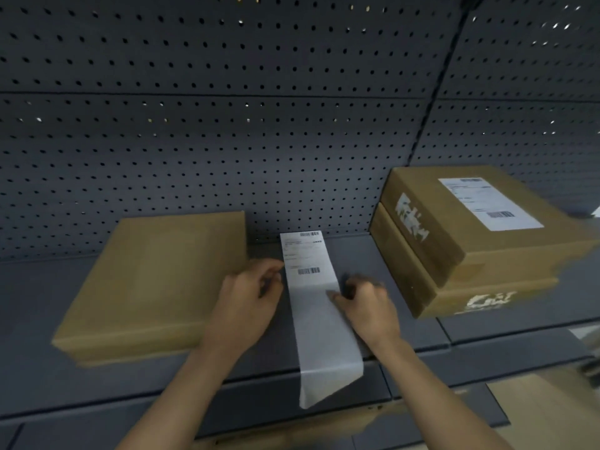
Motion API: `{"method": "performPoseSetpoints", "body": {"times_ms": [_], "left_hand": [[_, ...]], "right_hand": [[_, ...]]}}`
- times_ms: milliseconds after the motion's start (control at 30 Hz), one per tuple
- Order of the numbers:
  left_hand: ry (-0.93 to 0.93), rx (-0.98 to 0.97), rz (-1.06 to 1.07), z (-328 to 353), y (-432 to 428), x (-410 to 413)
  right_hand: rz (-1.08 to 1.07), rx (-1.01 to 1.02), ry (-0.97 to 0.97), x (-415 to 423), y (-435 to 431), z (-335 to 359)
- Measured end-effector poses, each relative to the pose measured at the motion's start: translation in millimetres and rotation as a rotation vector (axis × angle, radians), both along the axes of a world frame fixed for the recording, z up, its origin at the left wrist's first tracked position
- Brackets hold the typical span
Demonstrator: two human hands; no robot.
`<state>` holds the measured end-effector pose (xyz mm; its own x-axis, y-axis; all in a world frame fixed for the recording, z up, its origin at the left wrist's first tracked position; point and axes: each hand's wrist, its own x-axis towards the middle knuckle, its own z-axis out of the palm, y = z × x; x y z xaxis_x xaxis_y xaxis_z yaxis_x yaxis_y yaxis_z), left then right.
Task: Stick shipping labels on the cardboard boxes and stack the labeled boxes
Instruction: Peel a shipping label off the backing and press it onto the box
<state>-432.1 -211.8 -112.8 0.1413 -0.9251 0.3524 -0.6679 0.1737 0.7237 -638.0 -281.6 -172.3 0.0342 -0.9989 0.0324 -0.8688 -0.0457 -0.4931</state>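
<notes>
Both hands pinch one label strip (316,306) over the dark shelf (39,297): left hand (250,297) on its 9 o'clock edge, right hand (365,302) at 3 o'clock. An unlabeled box (156,280) lies at 9 o'clock; two stacked boxes (470,241), the top one labeled, sit at 2 o'clock

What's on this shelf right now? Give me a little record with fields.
surface: dark grey metal shelf with a pegboard back
left: flat brown cardboard box, no label on top
middle: long white shipping label strip, held at both edges
right: two stacked brown cardboard boxes, top one labeled
left hand: pinching the strip
right hand: pinching the strip
</notes>
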Motion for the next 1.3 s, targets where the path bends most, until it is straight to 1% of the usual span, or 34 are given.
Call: {"method": "performPoseSetpoints", "body": {"times_ms": [67, 200, 300, 400, 467, 567, 633, 733, 867, 933, 1000, 1033, 1100, 1133, 1200, 1233, 1300], "left_hand": [[-0.047, -0.003, 0.002, -5.7, -7.4, -11.8], [-0.145, 0.059, 0.04, -16.8, -13.2, -21.7], [-0.251, 0.078, 0.07, -18.6, -9.4, -25.3], [-0.331, 0.093, 0.102, -16.8, -4.4, -28.5], [-0.341, 0.119, 0.106, -15.9, -4.5, -28.6], [-0.307, 0.169, 0.092, -12.8, -8.1, -28.2], [-0.292, 0.198, 0.093, -9.3, -10.3, -29.9], [-0.209, 0.209, 0.093, -4.6, -13.1, -33.4], [-0.095, 0.174, 0.158, 1.0, -16.9, -35.8], [-0.038, 0.164, 0.149, 3.2, -18.3, -36.4], [0.079, 0.184, 0.103, 4.8, -19.3, -37.3], [0.172, 0.189, 0.066, 5.6, -19.4, -38.3], [0.363, 0.182, -0.026, 7.1, -18.6, -41.2], [0.42, 0.171, -0.059, 7.8, -17.8, -42.7], [0.451, 0.136, -0.076, 7.6, -16.7, -44.6], [0.447, 0.121, -0.071, 7.1, -16.5, -45.0], [0.429, 0.106, -0.063, 4.2, -16.5, -45.4]], "right_hand": [[0.058, -0.012, 0.022, -2.9, -5.9, -10.1], [0.116, -0.037, -0.029, -6.2, -10.2, -23.5], [0.116, -0.025, -0.075, -8.3, -14.7, -30.0], [0.084, -0.001, -0.164, -9.0, -18.2, -33.3], [0.058, 0.034, -0.292, -10.0, -17.7, -29.5], [0.012, 0.104, -0.628, -10.8, -15.9, -14.9], [0.027, 0.11, -0.801, -10.9, -11.4, 0.0], [0.064, 0.129, -0.985, -15.2, -0.6, 25.4], [0.105, 0.119, -1.12, -24.0, 13.1, 47.2], [0.1, 0.121, -1.188, -27.6, 17.4, 51.3], [0.11, 0.13, -1.228, -31.2, 20.8, 53.1], [0.114, 0.133, -1.239, -32.7, 22.2, 53.7], [0.121, 0.144, -1.251, -35.7, 24.2, 53.4], [0.128, 0.15, -1.244, -36.9, 24.8, 53.3], [0.119, 0.135, -1.193, -38.0, 25.2, 53.7], [0.089, 0.097, -1.152, -38.0, 25.3, 54.3], [0.012, -0.071, -1.017, -38.1, 26.4, 57.0]]}}
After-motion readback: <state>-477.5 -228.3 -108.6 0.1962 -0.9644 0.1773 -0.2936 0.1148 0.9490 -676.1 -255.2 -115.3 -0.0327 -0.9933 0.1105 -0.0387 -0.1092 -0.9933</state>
